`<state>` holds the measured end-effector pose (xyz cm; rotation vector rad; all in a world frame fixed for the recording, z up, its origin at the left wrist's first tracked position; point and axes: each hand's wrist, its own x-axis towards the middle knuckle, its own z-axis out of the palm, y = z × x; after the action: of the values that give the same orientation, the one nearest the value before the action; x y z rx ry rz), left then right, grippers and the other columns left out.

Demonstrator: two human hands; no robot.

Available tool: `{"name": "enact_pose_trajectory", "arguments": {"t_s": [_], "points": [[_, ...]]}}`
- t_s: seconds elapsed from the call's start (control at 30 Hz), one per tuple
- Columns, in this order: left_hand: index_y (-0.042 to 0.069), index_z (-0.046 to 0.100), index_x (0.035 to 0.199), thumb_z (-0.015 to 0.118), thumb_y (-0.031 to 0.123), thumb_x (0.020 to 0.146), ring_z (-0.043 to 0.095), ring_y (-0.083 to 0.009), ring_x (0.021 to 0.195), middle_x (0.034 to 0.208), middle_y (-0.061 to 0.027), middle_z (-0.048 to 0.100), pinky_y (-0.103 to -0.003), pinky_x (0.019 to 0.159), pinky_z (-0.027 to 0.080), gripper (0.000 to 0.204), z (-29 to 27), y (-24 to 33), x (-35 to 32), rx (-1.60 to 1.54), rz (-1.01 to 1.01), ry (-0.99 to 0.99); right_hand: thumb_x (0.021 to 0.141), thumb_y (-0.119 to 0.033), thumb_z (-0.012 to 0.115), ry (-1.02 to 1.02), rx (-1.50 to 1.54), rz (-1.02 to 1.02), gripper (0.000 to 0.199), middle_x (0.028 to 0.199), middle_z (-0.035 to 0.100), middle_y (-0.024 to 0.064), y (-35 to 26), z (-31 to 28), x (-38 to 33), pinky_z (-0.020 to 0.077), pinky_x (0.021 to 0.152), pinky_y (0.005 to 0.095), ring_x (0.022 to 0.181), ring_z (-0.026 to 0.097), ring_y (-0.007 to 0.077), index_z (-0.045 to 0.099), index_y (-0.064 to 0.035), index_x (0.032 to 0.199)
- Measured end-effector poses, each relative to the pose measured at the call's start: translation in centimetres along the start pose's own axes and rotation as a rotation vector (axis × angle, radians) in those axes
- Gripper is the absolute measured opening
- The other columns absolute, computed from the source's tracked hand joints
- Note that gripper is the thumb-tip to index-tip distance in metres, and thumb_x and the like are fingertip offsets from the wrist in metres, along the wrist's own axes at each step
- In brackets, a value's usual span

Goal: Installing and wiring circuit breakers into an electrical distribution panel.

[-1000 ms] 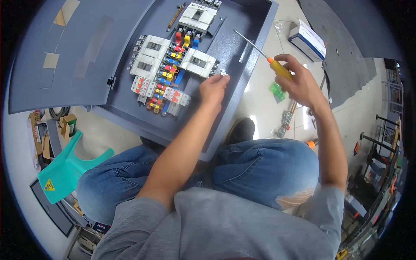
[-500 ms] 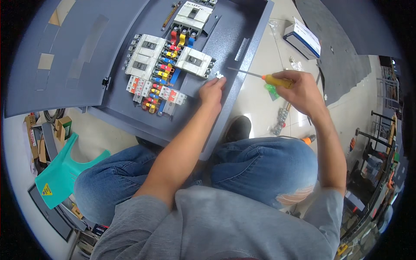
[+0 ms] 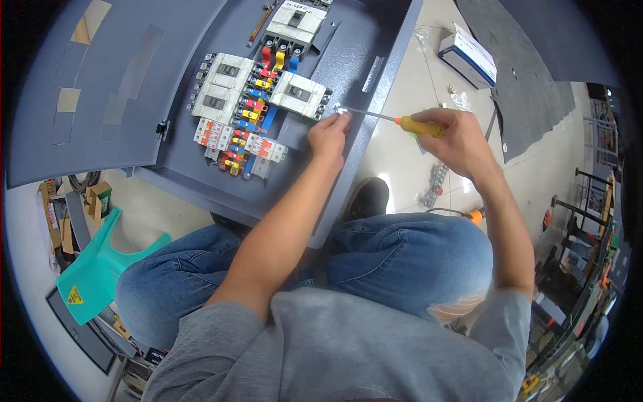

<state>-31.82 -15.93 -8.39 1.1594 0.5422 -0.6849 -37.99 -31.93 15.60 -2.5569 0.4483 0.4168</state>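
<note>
Looking down at my lap here, my right hand [image 3: 462, 137] has its grip wrapped tight around the yellow handle of a screwdriver [image 3: 402, 121], with the thin shaft running off to the left, nearly level, and the tip landing right at a small silvery metal piece [image 3: 339, 110]. My left hand [image 3: 328, 136] is curled up just under that same spot, fingertips pinched on the little metal piece, so that grip is closed too. Both hands meet at the right edge of a white breaker [image 3: 299, 95] inside an open grey electrical box [image 3: 375, 40] that's lying flat across my knees. Inside the box there's a bigger white breaker [image 3: 297, 20] at the top, a pair of white breakers [image 3: 221, 86] on the left, a row of small ones with orange fronts [image 3: 234, 141] lower down, and red, yellow and blue links running between them all. The box's door [image 3: 100, 74] is swung open to the left. On the floor to my right sit a small white and blue carton [image 3: 469, 57] and some loose hardware [image 3: 434, 184], and a teal plastic stool [image 3: 100, 268] is off to my left.
</note>
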Motion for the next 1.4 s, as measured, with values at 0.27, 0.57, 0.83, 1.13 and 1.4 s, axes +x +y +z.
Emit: {"name": "enact_pose_trajectory", "arguments": {"t_s": [0.27, 0.57, 0.83, 1.13, 1.4], "points": [[0.003, 0.066, 0.107, 0.073, 0.011, 0.087, 0.062, -0.0156, 0.08, 0.095, -0.0048, 0.07, -0.029, 0.073, 0.047, 0.023, 0.2, -0.2, 0.2, -0.174, -0.019, -0.021, 0.078, -0.011, 0.064, -0.041, 0.024, 0.092, 0.034, 0.098, 0.072, 0.0156, -1.0, -0.2, 0.3, 0.0539, 0.08, 0.0325, 0.08, 0.068, 0.0242, 0.072, -0.0036, 0.11], [0.006, 0.058, 0.103, 0.069, 0.002, 0.087, 0.066, -0.0202, 0.089, 0.096, -0.0096, 0.069, -0.035, 0.079, 0.053, 0.019, -0.4, -1.6, 1.6, -0.54, -0.107, -0.12, 0.077, -0.013, 0.064, 0.018, -0.189, -0.226, 0.03, 0.097, 0.069, 0.0152, -1.5, 1.7, 0.9, 0.0534, 0.08, 0.0404, 0.084, 0.066, 0.034, 0.073, -0.0073, 0.106], [0.009, 0.059, 0.101, 0.069, 0.002, 0.087, 0.067, -0.0219, 0.095, 0.099, -0.0096, 0.07, -0.036, 0.086, 0.057, 0.018, -0.4, -2.7, 3.2, -0.662, -0.108, -0.209, 0.079, -0.007, 0.064, 0.091, -0.005, -0.121, 0.031, 0.094, 0.066, 0.0147, 0.6, 3.0, -0.5, 0.0519, 0.078, 0.0376, 0.082, 0.065, 0.0318, 0.07, -0.003, 0.109], [0.01, 0.065, 0.1, 0.067, 0.001, 0.089, 0.067, -0.0204, 0.099, 0.104, -0.0081, 0.07, -0.034, 0.087, 0.058, 0.014, 0.3, -2.8, 4.5, -0.772, -0.057, -0.256, 0.079, -0.011, 0.066, 0.099, 0.052, -0.1, 0.03, 0.101, 0.069, 0.0126, 2.2, 3.0, -0.2, 0.0528, 0.083, 0.0381, 0.091, 0.065, 0.0313, 0.071, -0.0064, 0.108], [0.007, 0.065, 0.105, 0.065, -0.001, 0.09, 0.066, -0.0198, 0.105, 0.112, -0.0092, 0.069, -0.032, 0.092, 0.057, 0.017, 0.1, -2.5, 4.0, -0.775, -0.059, -0.253, 0.079, -0.01, 0.066, 0.099, -0.022, -0.201, 0.029, 0.102, 0.069, 0.009, 2.9, 2.1, 0.9, 0.0534, 0.081, 0.0375, 0.091, 0.066, 0.0293, 0.072, -0.0092, 0.108]]}}
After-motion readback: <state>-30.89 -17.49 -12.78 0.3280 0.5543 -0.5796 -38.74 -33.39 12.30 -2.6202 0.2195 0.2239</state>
